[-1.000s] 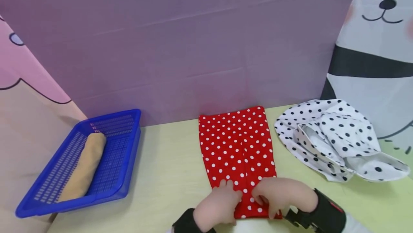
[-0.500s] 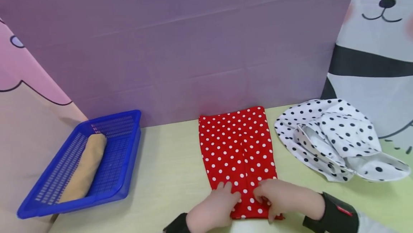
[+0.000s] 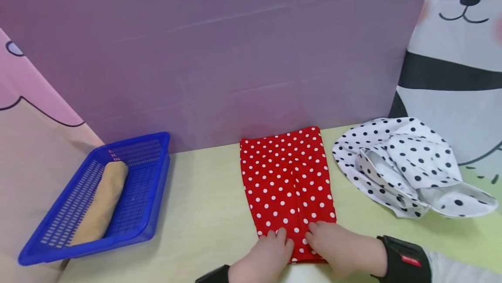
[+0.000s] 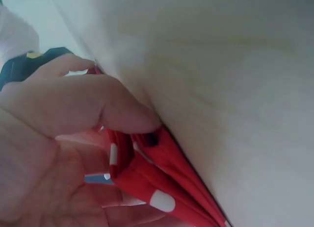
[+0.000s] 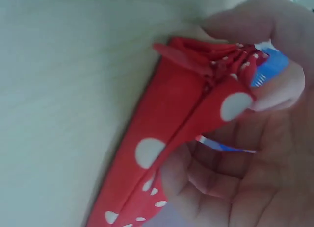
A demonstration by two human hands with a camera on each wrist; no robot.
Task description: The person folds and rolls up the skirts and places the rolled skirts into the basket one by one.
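Stretching across the whole lower part of the head view, the pale yellow-green table [image 3: 204, 213] carries everything, with a purple backdrop [image 3: 219, 43] standing upright behind it. At the left sits a blue mesh basket [image 3: 157, 200] holding a rolled tan cloth [image 3: 103, 200], well apart from the hands. At the right lies a crumpled white cloth with black dots [image 3: 404, 165], loosely bunched, just beside the piece being handled. Between them, running from the backdrop toward the person, lies the red cloth with white dots [image 3: 288, 178]: it is folded into a long, narrow, flat strip, with a lengthwise crease down its middle where two edges meet. Its near end is lifted off the table and gathered into layered folds. The right hand [image 3: 337, 248], wearing a black wrist strap, has its fingers curled round that near end, thumb pinching the stacked red layers in the wrist view. The left hand [image 3: 266, 257] grips the same end just beside it, fingers curled over the fabric and thumb pressed against the fold, both hands nearly touching.
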